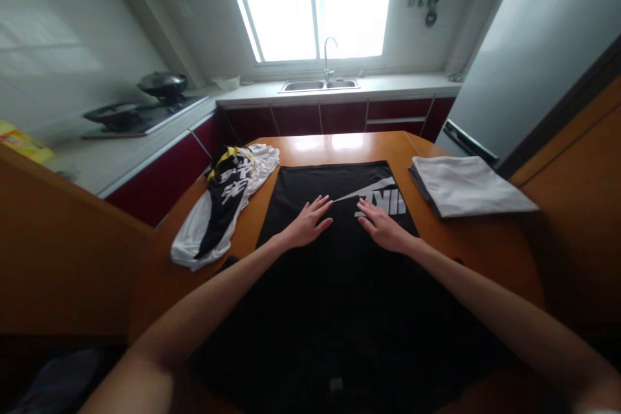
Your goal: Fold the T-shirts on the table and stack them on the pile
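Observation:
A black garment with grey lettering near its far right corner is spread over the wooden table. My left hand lies flat on the cloth left of its middle, fingers apart, holding nothing. On the right, my right hand rests beside the lettering with its fingers stretched out, also holding nothing. The two hands do not touch each other. The garment's near part runs into dark shadow close to my body, and its edge there cannot be made out.
A crumpled white, black and yellow garment lies at the table's left. Folded white and grey cloth is at its right. Beyond are a counter with a sink, a stove with a pot, and a fridge at right.

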